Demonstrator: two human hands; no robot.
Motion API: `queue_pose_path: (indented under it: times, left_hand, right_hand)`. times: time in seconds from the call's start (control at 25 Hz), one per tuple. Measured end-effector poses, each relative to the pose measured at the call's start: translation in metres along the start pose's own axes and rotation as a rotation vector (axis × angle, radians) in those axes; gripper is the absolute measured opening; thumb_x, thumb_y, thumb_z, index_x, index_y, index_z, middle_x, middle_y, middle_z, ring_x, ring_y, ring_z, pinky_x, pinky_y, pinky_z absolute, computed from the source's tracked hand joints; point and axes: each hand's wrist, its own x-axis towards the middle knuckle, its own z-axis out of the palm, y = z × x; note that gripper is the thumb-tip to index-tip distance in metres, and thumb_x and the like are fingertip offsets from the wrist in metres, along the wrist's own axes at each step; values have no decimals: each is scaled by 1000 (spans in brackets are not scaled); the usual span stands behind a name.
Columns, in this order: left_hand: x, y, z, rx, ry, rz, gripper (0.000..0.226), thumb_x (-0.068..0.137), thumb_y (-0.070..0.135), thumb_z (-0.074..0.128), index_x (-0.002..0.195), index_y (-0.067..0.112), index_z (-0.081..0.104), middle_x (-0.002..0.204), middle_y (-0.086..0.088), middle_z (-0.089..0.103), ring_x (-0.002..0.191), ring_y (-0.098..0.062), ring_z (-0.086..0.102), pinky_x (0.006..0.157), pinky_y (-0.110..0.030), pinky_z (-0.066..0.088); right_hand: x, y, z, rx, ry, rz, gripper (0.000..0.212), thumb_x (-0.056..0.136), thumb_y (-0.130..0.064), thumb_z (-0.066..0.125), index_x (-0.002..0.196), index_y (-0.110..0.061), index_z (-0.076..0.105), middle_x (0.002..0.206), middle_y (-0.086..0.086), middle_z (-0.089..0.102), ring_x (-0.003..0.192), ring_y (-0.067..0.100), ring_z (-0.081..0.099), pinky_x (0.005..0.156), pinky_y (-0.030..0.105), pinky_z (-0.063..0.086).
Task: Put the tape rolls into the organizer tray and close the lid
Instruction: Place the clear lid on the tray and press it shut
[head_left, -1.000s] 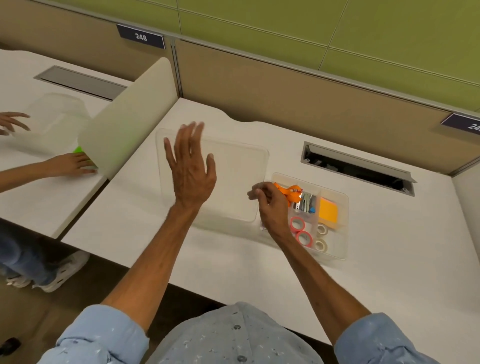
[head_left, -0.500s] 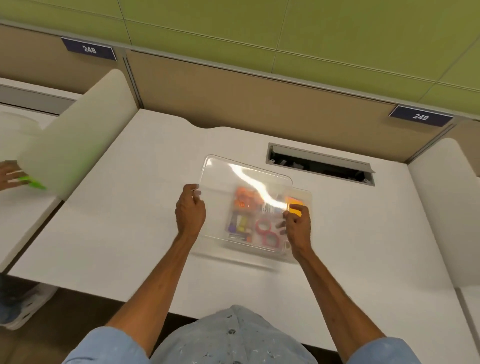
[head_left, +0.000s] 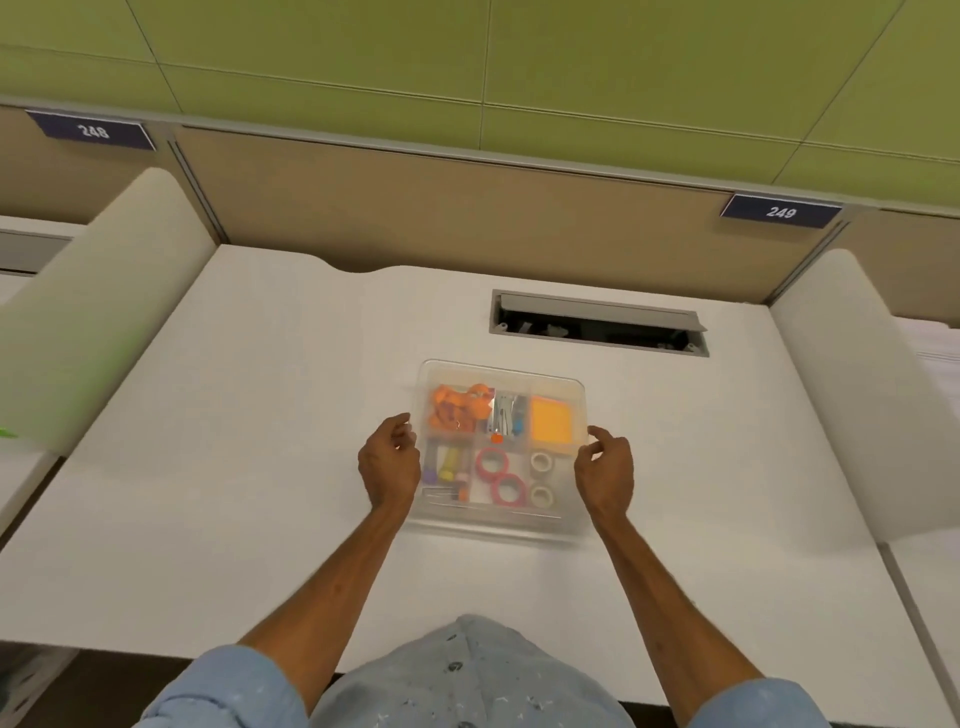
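Note:
The clear organizer tray (head_left: 493, 526) sits mid-desk with the transparent lid (head_left: 501, 375) lying flat over it. Through the lid I see two red tape rolls (head_left: 492, 464) in the front middle compartment and two beige tape rolls (head_left: 542, 461) in the front right one. My left hand (head_left: 389, 467) is at the tray's left side, fingertips pinching the lid's edge. My right hand (head_left: 605, 475) hovers at the right side, fingers loosely curled just off the lid's edge, holding nothing.
Inside the tray are orange scissors (head_left: 457, 408), a stapler (head_left: 504, 421), orange sticky notes (head_left: 550, 426) and markers (head_left: 447, 465). An open cable slot (head_left: 597, 330) lies behind the tray. Cream dividers stand at the left (head_left: 104, 312) and right (head_left: 852, 389).
The lid went from lying left of the tray, to held tilted over it, to lying flat on it. My right hand has slipped off to the tray's right side.

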Motion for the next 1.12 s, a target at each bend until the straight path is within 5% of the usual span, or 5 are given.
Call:
queue_pose_path:
  times: [0.24, 0.56, 0.76, 0.96, 1.12]
  left_hand:
    - [2, -1, 11, 121, -69, 32, 41, 101, -6, 61, 140, 5, 70, 136, -15, 76, 128, -35, 72, 115, -50, 56]
    - [10, -6, 16, 149, -112, 11, 39, 103, 0, 65, 141, 9, 67, 137, -13, 75, 115, -34, 75, 105, -53, 62]
    - [9, -8, 17, 224, -165, 36, 45, 102, 5, 66, 147, 12, 60, 141, -12, 69, 118, -35, 71, 103, -54, 61]
    - [-1, -13, 21, 327, -233, 97, 59, 103, 13, 68, 157, 8, 46, 156, -16, 55, 143, -37, 54, 114, -56, 54]
    - [-12, -21, 20, 495, -326, 283, 71, 112, 28, 54, 171, 11, 20, 181, -12, 18, 167, -33, 21, 136, -54, 24]
  right_hand:
    - [5, 2, 5, -16, -23, 26, 40, 107, -9, 52, 146, -8, 62, 135, 16, 58, 125, 33, 64, 103, 44, 57]
    - [10, 4, 9, 37, -10, 42, 40, 105, 2, 51, 143, -2, 63, 139, 17, 56, 125, 35, 65, 111, 43, 54]
    - [9, 8, 12, 53, -5, 34, 34, 107, 0, 49, 134, -3, 69, 125, 21, 70, 118, 39, 67, 103, 47, 57]
    - [14, 9, 9, 178, -35, 92, 33, 105, 4, 49, 127, -3, 73, 119, 17, 77, 114, 38, 71, 102, 46, 59]
    - [1, 4, 10, -83, 11, -7, 40, 110, -9, 50, 149, -8, 58, 143, 14, 63, 135, 34, 58, 112, 48, 51]
